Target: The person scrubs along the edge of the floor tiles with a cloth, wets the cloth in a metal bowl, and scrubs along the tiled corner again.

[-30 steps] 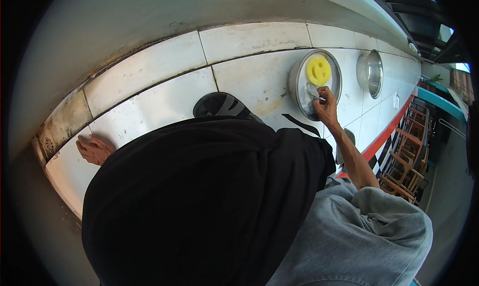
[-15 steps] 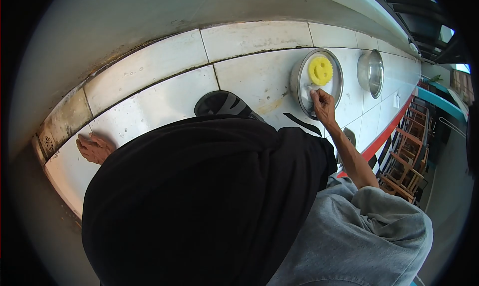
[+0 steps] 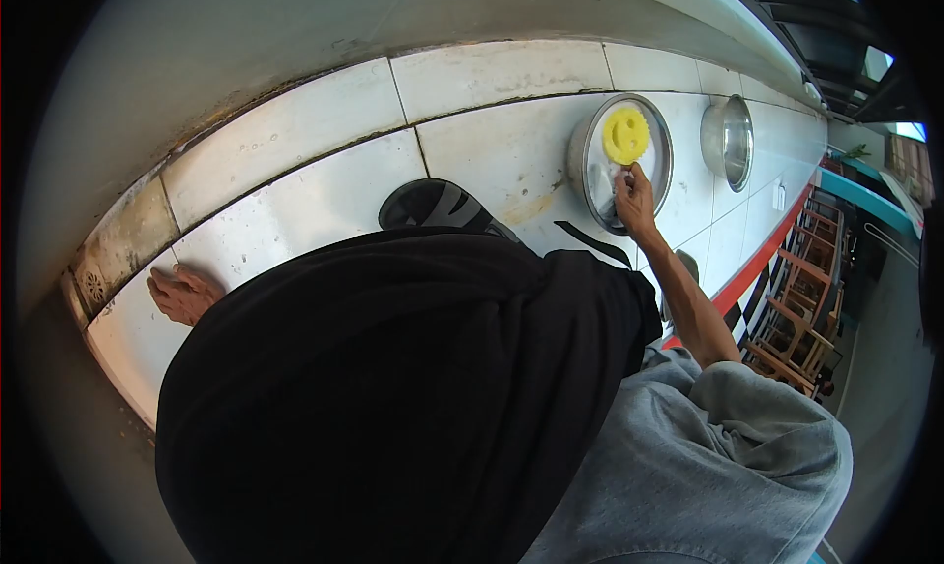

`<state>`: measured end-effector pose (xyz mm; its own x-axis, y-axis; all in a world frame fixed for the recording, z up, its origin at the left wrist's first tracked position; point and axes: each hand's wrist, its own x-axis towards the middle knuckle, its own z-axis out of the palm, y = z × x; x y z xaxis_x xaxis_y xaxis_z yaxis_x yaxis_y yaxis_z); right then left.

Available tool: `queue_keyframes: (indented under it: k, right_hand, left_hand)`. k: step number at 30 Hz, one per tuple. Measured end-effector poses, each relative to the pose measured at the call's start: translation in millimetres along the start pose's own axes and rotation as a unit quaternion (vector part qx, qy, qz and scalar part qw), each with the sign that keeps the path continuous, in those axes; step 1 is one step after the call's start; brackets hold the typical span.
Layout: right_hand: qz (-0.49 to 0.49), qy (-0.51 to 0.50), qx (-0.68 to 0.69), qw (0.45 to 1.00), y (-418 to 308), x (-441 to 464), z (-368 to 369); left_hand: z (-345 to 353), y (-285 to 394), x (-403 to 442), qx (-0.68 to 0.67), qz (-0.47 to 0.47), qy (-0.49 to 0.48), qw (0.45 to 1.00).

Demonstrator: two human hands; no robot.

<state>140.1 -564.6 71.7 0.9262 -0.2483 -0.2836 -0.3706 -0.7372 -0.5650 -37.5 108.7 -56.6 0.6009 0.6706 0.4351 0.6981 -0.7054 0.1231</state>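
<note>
A yellow smiley-face sponge [image 3: 625, 135] lies in a round metal basin [image 3: 581, 171] on the tiled surface. My right hand [image 3: 635, 198] reaches over the basin's near side, with thumb and fingers closed in a pinch just below the sponge. A whitish, see-through patch [image 3: 601, 182] shows beside the fingertips; whether it is plastic or water cannot be made out. What the pinch holds is hidden. Far to the left, my left hand [image 3: 184, 294] rests on the white tiles, fingers stretched out and nothing in it.
A second metal bowl [image 3: 730, 143] stands right of the basin. My foot in a dark sandal [image 3: 433, 205] is on the white tiles [image 3: 305, 190]. A wall [image 3: 256, 53] runs along the far side. Stacked wooden chairs [image 3: 801, 289] stand beyond the red edge [image 3: 752, 277].
My right hand has moved slightly up, its fingertips now close to the sponge's lower edge. The sponge has turned a little. My left hand stays in place.
</note>
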Motion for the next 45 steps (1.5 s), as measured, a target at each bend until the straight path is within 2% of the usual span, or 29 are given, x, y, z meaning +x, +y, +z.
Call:
queue_keyframes:
  k: [1,3,4,6,9,11,13,17,19,24,26,27,29,33,35,39,41,45]
  right_hand:
    - [0.000,0.000,0.000,1.000,11.0,3.7,-2.4]
    - [-0.034,-0.119,-0.075,0.989,21.3,7.0,-8.3]
    - [-0.034,-0.119,-0.075,0.989,17.4,4.4,-11.3]
    - [-0.090,-0.216,-0.044,0.971,0.5,-3.4,-23.1]
    - [-0.112,-0.256,-0.124,0.952,-12.6,-9.7,-37.2]
    - [-0.124,-0.240,-0.141,0.952,-10.5,-2.4,-37.5]
    - [0.002,-0.298,-0.170,0.939,-37.2,-0.6,-38.4]
    - [-0.002,-0.267,-0.141,0.953,-20.2,-4.6,-32.4]
    - [-0.080,-0.249,-0.091,0.961,-18.9,-11.1,-36.2]
    - [-0.055,-0.231,-0.039,0.971,-22.9,-13.7,-35.9]
    - [-0.090,-0.208,-0.164,0.960,-18.5,-10.1,-36.6]
    - [-0.090,-0.209,-0.166,0.959,-22.6,-11.0,-36.8]
    - [-0.131,-0.188,-0.314,0.921,-31.0,-13.5,-37.0]
    - [-0.098,-0.170,-0.378,0.905,-37.4,-13.2,-34.9]
    - [-0.160,-0.160,-0.394,0.891,-40.8,-13.6,-40.9]
    - [-0.137,-0.174,-0.398,0.890,-31.7,-10.5,-44.1]
    - [-0.217,-0.164,-0.329,0.904,-3.8,-5.5,-43.2]
    - [-0.213,-0.194,-0.229,0.930,-3.9,-2.4,-38.3]
  left_hand:
    - [0.4,0.0,0.3,-0.001,0.000,0.001,1.000]
    - [0.3,-0.5,0.0,0.000,0.001,0.001,1.000]
    - [0.4,-0.9,0.3,0.001,0.000,0.002,1.000]
    - [-0.1,-1.1,0.3,0.002,0.000,0.003,1.000]
    - [0.2,0.1,-0.6,-0.001,-0.001,0.004,1.000]
    - [-0.4,0.8,-0.5,-0.003,-0.001,0.004,1.000]
    - [-0.7,0.5,-0.9,-0.003,-0.002,0.004,1.000]
    - [-0.9,-2.1,1.1,0.000,-0.001,0.008,1.000]
    - [-0.1,-0.5,-0.3,0.000,0.000,0.008,1.000]
    - [-1.1,0.0,1.9,-0.002,0.001,0.011,1.000]
    - [-1.7,-0.3,1.4,0.001,0.002,0.014,1.000]
    - [-1.2,-0.8,1.1,0.000,-0.001,0.012,1.000]
    - [-0.1,-0.5,1.5,0.001,-0.002,0.014,1.000]
    - [-0.2,0.6,2.8,0.000,-0.001,0.018,1.000]
    - [0.3,1.5,4.0,-0.001,0.001,0.018,1.000]
    - [1.2,1.5,5.3,0.000,0.000,0.019,1.000]
    - [3.2,0.8,7.7,0.001,-0.001,0.022,1.000]
    - [4.1,3.5,12.4,0.000,0.002,0.022,1.000]
